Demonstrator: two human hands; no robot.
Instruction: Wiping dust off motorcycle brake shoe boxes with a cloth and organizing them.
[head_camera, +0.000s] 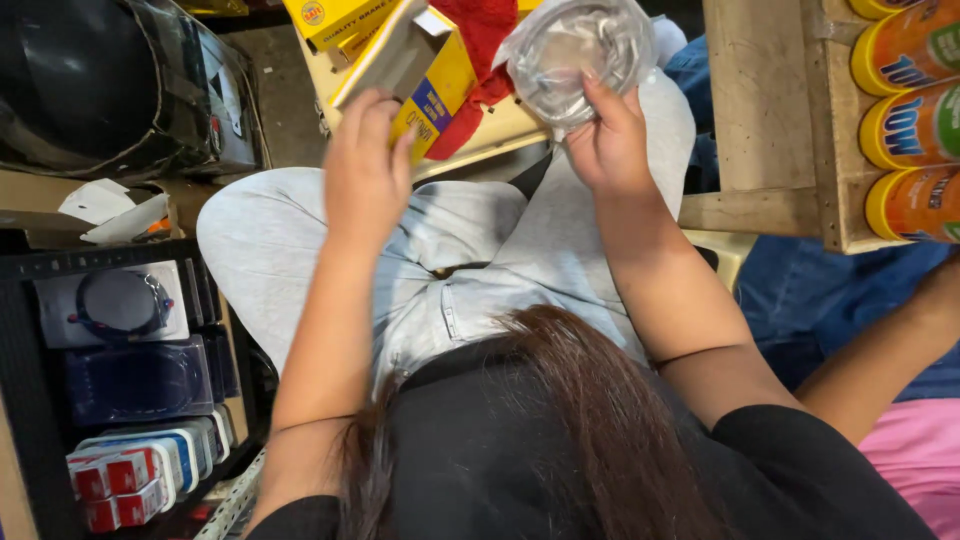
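The person sits with pale jeans (470, 270) across the lap, and everything reads from there. Above the left knee, the left hand (368, 165) has its fingers closed around an open yellow box (415, 75). Above the right knee, the right hand (610, 140) grips a clear plastic bag (575, 50) with a metal part inside. A red cloth (480, 40) lies beyond the knees, between box and bag. Orange cans (910, 120) sit on a wooden shelf (760, 110) to the right of the lap.

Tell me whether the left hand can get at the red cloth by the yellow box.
Probably not yet: the left hand is closed on the yellow box, which lies between it and the red cloth.
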